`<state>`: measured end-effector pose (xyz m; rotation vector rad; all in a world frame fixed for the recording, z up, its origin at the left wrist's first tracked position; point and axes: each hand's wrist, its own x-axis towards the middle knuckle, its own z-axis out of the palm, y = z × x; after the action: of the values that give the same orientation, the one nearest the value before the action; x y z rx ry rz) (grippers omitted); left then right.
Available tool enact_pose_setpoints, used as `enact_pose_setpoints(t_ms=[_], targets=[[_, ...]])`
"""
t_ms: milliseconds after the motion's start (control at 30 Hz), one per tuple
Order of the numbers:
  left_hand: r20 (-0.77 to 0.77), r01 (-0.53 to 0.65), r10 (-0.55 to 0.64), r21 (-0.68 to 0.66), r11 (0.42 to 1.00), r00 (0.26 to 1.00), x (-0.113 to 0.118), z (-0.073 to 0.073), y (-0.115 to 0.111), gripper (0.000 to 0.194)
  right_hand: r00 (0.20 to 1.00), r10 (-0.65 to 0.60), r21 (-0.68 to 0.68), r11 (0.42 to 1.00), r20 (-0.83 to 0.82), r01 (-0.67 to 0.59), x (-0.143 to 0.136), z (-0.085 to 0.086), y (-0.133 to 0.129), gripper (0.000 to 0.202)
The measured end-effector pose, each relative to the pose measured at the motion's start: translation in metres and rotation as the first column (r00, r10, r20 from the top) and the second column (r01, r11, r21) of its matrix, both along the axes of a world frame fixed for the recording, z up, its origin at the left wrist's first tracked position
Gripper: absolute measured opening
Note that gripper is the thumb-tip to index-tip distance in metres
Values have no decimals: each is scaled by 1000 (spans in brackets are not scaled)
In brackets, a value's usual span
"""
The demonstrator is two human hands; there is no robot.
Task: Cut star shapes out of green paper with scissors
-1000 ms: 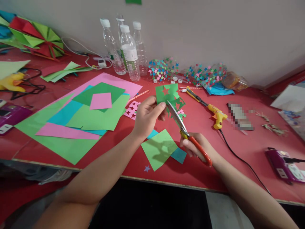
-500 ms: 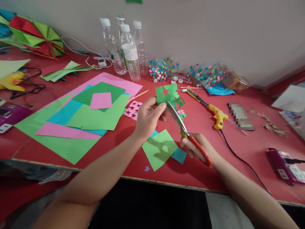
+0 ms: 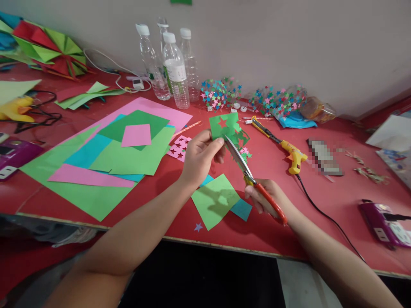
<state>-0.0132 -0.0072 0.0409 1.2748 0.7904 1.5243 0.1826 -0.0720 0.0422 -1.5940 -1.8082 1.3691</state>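
My left hand [image 3: 204,155] pinches a dark green sheet of paper [image 3: 217,132] that has star shapes cut out of it. In my right hand [image 3: 265,196] are red-handled scissors [image 3: 270,202], their blades [image 3: 236,153] reaching up to the green paper beside my left thumb. Below the hands lie a light green square [image 3: 210,209] and a blue piece of paper [image 3: 242,209]. A pink sheet with star holes [image 3: 177,150] rests left of my left hand. Small pink and green stars [image 3: 245,155] lie behind the blades, and one purple star [image 3: 198,227] is near the table edge.
Coloured sheets [image 3: 75,188] are piled on the left of the red table [image 3: 167,214]. Several plastic bottles [image 3: 176,75] stand by the wall, with bags of stars [image 3: 279,100] to their right. A yellow glue gun [image 3: 294,157], its cord and a purple power strip [image 3: 385,224] lie on the right.
The scissors and my right hand have shifted very slightly. The loose green paper edge near the blades sits a little differently. My left hand keeps its hold.
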Motion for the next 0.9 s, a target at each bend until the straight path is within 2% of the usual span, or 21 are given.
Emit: enact_pose_setpoints(t_ms=[900], targets=[[32,2,-1,-34,999,999,1,0,0,13,999,-37,-36,999,10,37,-3,5,0,43]])
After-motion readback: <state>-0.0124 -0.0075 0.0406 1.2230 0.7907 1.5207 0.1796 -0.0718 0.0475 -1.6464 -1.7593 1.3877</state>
